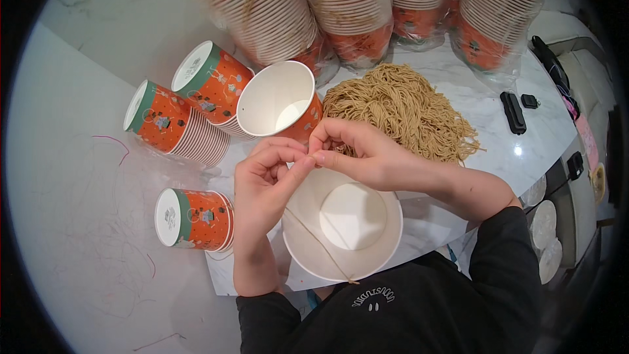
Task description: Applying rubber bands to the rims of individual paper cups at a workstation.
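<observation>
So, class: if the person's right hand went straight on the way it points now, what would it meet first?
Most likely the left hand: the right hand points leftward at it, fingertips close together, though depth is hard to judge.

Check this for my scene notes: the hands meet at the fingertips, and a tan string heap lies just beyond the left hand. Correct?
Not quite: the head view shows the tan string heap lying just beyond the right hand, not the left hand. The rest stands.
</observation>
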### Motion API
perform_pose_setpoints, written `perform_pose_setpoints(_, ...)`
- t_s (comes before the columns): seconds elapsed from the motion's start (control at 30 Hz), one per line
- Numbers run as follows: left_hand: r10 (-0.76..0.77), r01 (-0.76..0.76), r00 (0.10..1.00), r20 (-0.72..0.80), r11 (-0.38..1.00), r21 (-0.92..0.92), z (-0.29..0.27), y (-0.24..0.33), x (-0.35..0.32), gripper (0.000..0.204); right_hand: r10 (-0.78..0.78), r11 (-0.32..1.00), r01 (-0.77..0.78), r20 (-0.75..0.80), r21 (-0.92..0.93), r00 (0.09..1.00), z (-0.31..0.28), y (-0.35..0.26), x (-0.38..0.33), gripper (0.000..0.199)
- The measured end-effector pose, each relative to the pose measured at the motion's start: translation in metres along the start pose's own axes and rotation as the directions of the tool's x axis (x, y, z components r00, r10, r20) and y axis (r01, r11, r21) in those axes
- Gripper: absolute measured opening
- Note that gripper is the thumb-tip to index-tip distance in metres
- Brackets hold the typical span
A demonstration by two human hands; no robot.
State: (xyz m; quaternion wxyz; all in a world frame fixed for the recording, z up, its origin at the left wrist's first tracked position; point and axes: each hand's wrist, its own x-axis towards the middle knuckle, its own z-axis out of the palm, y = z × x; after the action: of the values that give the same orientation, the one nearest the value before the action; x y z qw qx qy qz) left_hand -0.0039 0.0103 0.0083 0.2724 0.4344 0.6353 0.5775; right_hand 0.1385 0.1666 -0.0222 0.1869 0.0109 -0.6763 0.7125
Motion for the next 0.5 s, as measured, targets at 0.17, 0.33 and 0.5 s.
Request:
perform_pose_setpoints(0.17,-0.006,0.007,1.000,0.021,1.000,-0.029,-0.002,0.002,0.001,0.009,-0.045,0.999,0.045,0.015,-0.014,0.999,-0.004,-0.001,0.001,0.015)
perform_pose_setpoints(0.33,-0.002,-0.001,0.999,0.039,0.997,0.076,-0.013,0.009,0.000,0.008,-0.049,0.961,0.052,0.017,-0.272,0.999,-0.012,-0.006,0.002,0.015)
perform_pose_setpoints(0.5,0.007,-0.012,0.999,0.033,0.989,0.149,-0.014,0.012,-0.001,0.009,-0.160,0.924,0.138,-0.033,-0.355,0.987,-0.008,-0.007,0.001,0.015)
